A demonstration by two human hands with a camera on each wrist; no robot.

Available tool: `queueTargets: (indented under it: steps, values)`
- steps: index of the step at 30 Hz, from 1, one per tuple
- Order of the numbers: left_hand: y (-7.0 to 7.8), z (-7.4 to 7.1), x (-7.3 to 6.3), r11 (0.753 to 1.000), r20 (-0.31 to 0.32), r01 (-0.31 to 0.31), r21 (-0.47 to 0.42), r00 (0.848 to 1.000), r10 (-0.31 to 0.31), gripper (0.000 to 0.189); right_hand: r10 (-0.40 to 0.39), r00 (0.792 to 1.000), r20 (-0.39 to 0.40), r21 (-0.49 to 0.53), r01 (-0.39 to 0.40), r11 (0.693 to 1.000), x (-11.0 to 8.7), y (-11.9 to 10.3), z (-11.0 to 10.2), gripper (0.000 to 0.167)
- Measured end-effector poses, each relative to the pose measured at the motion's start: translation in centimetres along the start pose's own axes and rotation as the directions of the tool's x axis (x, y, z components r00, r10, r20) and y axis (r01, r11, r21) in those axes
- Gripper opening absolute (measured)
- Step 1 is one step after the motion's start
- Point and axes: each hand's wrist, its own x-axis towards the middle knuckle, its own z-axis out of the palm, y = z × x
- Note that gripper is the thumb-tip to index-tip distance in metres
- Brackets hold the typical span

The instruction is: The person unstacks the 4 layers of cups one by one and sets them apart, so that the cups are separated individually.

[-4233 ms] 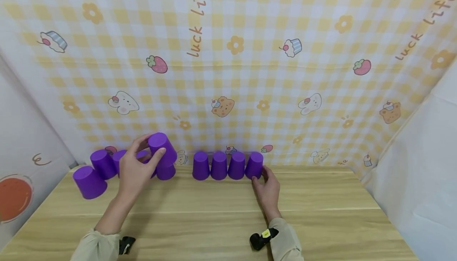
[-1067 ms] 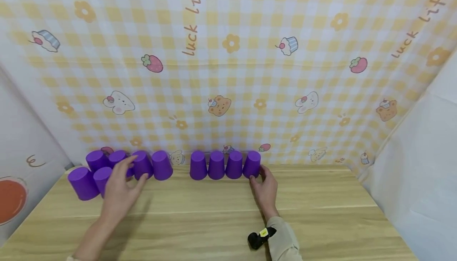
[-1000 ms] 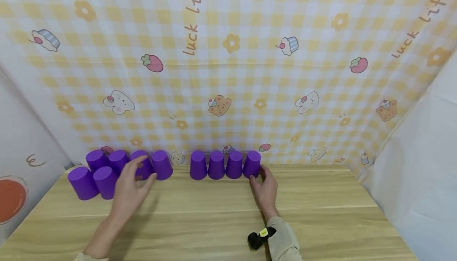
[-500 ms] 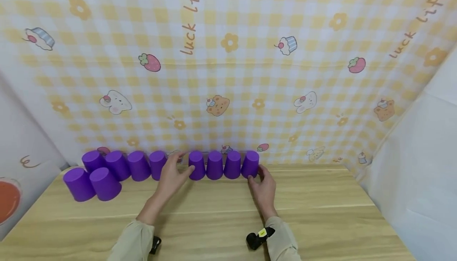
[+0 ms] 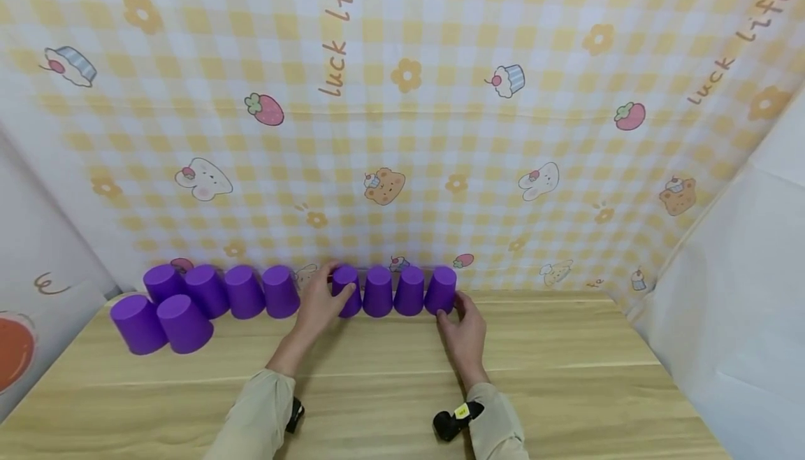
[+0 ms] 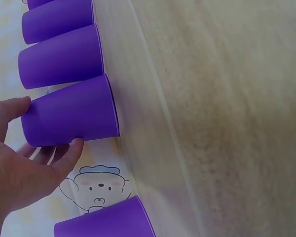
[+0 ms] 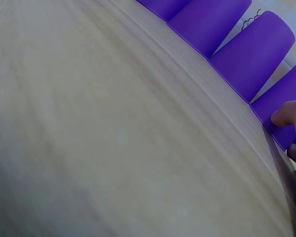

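Observation:
A row of several upside-down purple cups stands along the back of the table, side by side. My left hand [image 5: 319, 300] grips the leftmost cup [image 5: 349, 299] of this row, thumb on one side and fingers on the other. In the left wrist view that cup [image 6: 74, 113] stands with its rim on the table. At the row's other end my right hand [image 5: 465, 327] holds the rightmost cup [image 5: 441, 289] low down, near its rim. Its thumb lies against that cup [image 7: 281, 113] in the right wrist view. Between them stand two more cups, one being a middle cup [image 5: 378, 292].
To the left is another group of upside-down purple cups: several along the back, such as the cup [image 5: 281, 292] nearest my left hand, and two in front, including a front cup [image 5: 186, 324]. A checked cloth [image 5: 440, 138] hangs right behind the wooden table [image 5: 377, 376].
My left hand set a purple cup down in the left group's front, let go, and moved right to grip the leftmost cup of the right row. My right hand stays at the rightmost cup.

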Motion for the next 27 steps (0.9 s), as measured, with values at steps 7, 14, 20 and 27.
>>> queueTargets:
  steps: [7,14,20,27]
  values:
    - [0.0,-0.2,0.1,0.999,0.002,0.009,-0.034,1.0,-0.009,0.048,0.002,1.0,0.002,0.004,-0.002,1.0,-0.1,0.1,0.0,0.046]
    - [-0.1,-0.7,-0.3,1.0,-0.064,-0.015,-0.018,0.998,0.014,0.048,0.001,1.0,0.0,0.014,-0.001,1.0,-0.2,0.3,0.1,0.046]
    - [0.2,-1.1,-0.7,1.0,-0.084,-0.025,-0.002,0.996,0.025,0.05,0.005,1.0,0.005,0.005,-0.005,1.0,-0.2,0.2,0.2,0.046]
    - [0.1,-1.1,-0.9,1.0,-0.097,-0.011,0.012,0.995,0.012,0.05,-0.015,1.0,-0.006,0.01,0.016,1.0,0.0,0.1,0.1,0.045]
